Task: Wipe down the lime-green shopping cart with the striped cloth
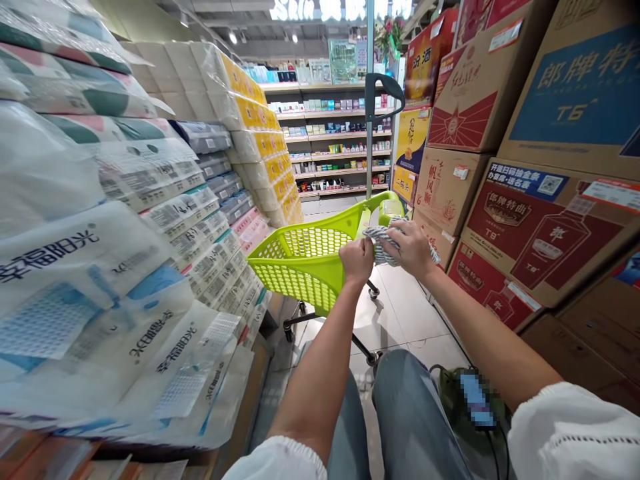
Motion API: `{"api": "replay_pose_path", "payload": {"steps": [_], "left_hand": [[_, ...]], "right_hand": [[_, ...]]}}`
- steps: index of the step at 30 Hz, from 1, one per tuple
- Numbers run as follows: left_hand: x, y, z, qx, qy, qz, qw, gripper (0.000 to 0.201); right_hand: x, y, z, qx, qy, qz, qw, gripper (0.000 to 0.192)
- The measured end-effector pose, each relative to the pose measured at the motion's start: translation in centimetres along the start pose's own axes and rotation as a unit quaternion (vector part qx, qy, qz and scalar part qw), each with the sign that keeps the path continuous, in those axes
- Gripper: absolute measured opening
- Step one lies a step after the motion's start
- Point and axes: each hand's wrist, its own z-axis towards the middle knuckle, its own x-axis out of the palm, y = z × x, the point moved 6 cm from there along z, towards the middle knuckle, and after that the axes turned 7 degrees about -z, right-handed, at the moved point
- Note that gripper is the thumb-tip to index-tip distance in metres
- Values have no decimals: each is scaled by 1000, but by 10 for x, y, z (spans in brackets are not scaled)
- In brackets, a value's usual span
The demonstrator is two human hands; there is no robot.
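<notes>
Presently, a grey-and-white striped cloth (pixel 379 233) is gripped by the right hand (pixel 409 247), at the right end of the lime-green shopping trolley (pixel 334 265). Beside this end, the left hand (pixel 357 260) is closed; what is gripped there cannot be told. Right of the trolley, liquor cartons (pixel 543 223) are stacked.

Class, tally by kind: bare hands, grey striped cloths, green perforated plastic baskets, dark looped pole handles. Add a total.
Bare hands: 2 (left hand, right hand)
Grey striped cloth: 1
Green perforated plastic basket: 1
Dark looped pole handle: 1
Total: 5
</notes>
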Motion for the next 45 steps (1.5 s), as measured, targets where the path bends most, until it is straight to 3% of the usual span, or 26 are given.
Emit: {"api": "replay_pose_path", "payload": {"steps": [7,10,14,17,20,26,29,32,37,39,42,45], "left_hand": [[-19,5,-7,-1,-19,-34,999,49],[-26,9,-11,3,-25,-33,999,49],[-26,15,-12,5,-15,-17,1000,44],[-23,18,-10,10,-2,-2,1000,34],[-23,17,-8,11,-8,3,1000,37],[-28,16,-7,-1,-20,-22,1000,48],[-29,18,-6,-6,-22,-27,999,47],[-30,21,-6,-3,-23,-29,999,47],[-26,25,-3,5,-12,-8,1000,42],[-25,26,-3,3,-7,3,1000,38],[-25,27,-3,-3,-5,-9,1000,40],[-27,26,-3,2,-7,-34,999,46]], "right_hand": [[11,-60,2,129,-41,69,988,32],[5,-39,-3,131,-43,81,987,31],[-11,30,-5,51,-17,51,997,26],[-15,60,-8,26,-7,3,1000,25],[-8,50,-8,25,-14,5,1000,24],[13,-31,1,93,-53,115,988,24],[19,-52,5,110,-61,150,981,25],[15,-35,7,96,-57,143,983,25],[-3,35,3,16,-6,66,998,22],[-6,49,-1,10,-2,31,999,22],[-3,41,-2,23,-16,32,999,22],[7,11,3,46,-31,93,994,21]]}}
